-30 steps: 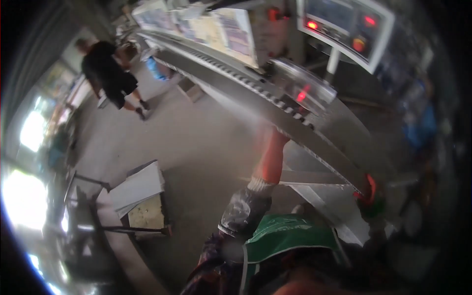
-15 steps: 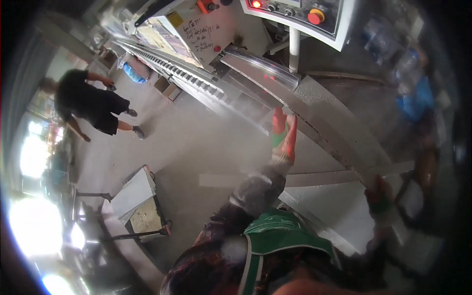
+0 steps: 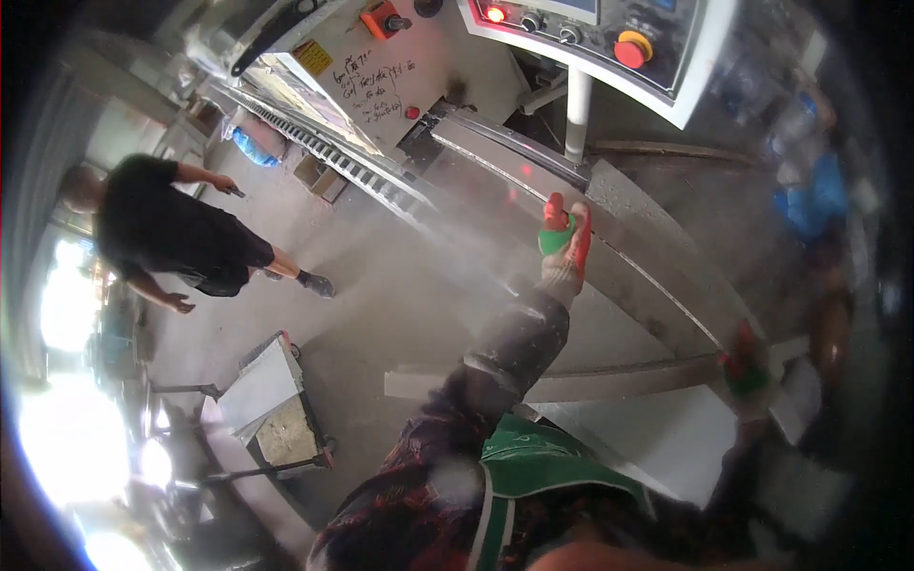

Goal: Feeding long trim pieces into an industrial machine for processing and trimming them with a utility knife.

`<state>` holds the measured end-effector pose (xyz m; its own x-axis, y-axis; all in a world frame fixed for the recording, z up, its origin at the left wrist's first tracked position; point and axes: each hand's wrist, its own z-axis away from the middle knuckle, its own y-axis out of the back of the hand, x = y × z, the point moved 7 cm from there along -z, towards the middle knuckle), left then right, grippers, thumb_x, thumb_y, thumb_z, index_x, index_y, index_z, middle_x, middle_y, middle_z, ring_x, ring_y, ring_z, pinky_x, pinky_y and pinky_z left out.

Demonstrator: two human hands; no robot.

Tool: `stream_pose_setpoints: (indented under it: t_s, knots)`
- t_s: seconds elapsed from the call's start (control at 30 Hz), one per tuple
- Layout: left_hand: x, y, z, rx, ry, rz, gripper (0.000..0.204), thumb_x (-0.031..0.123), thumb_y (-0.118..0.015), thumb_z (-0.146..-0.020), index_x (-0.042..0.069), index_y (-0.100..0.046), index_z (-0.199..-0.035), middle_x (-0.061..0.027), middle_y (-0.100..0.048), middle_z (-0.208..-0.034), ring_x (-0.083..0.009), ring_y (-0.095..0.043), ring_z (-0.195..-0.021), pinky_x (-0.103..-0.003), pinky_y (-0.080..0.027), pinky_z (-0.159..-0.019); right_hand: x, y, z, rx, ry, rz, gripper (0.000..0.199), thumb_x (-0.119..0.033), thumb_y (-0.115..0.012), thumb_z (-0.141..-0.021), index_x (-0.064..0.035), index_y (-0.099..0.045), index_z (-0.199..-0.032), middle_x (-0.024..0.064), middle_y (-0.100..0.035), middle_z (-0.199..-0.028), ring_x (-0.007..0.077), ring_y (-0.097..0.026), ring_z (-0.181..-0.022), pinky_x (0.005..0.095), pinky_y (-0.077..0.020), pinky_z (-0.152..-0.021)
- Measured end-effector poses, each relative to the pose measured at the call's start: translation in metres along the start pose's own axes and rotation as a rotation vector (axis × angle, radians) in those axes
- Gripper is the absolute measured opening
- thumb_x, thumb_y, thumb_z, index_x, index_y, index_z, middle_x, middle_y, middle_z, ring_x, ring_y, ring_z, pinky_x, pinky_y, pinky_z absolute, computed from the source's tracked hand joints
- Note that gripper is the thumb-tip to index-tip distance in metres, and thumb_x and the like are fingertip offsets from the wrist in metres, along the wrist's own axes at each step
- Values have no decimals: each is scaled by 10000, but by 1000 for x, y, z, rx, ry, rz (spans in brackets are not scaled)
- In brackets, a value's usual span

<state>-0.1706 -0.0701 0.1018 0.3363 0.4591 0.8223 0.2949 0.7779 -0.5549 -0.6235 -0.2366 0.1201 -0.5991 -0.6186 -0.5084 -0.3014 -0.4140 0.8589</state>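
A long, narrow board [image 3: 657, 259] runs from the machine at the top centre down toward my right side, with a pale edge facing me. My left hand [image 3: 567, 244], in a red and green work glove, is closed over that edge near its middle. Farther down, at the board's right end, my right hand [image 3: 746, 369] wears a matching glove and grips the end; shadow and blur partly hide its fingers. Beneath both hands lies a wide pale machine table [image 3: 609, 319].
A control panel [image 3: 581, 48] with a red button hangs on a post [image 3: 577, 114] beyond the board. A slotted machine rail [image 3: 333, 147] extends up and left. Another person [image 3: 186, 224] walks at the left. A cart [image 3: 276, 404] with slabs stands nearer me.
My left hand has shifted slightly right along the board. The board's near edge now looks thinner and brighter. The other person has taken a step, and my view has tilted a little.
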Motion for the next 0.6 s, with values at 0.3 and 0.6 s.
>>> stream_pose_setpoints:
  t_s: [0.3, 0.6]
  knots:
    - [-33, 1, -31, -13, 429, 870, 142, 165, -685, -974, 112, -553, -977, 17, -497, -881, -116, -525, -771, -275, -542, -739, 15, -20, -26, -114, 176, -379, 565, -328, -372, -1093, -68, -281, -1586, 116, -358, -1620, 260, -353, -1477, 450, -312, -1213]
    - [-30, 10, -41, 34, 360, 743, 100, 99, -637, -992, 69, -636, -1087, -27, -606, -964, -177, -623, -926, -384, -551, -907, 43, -27, -33, 22, -89, -704, 480, -129, -610, -987, -67, -517, -1454, 100, -533, -1491, 287, -521, -1334, 401, -409, -1129]
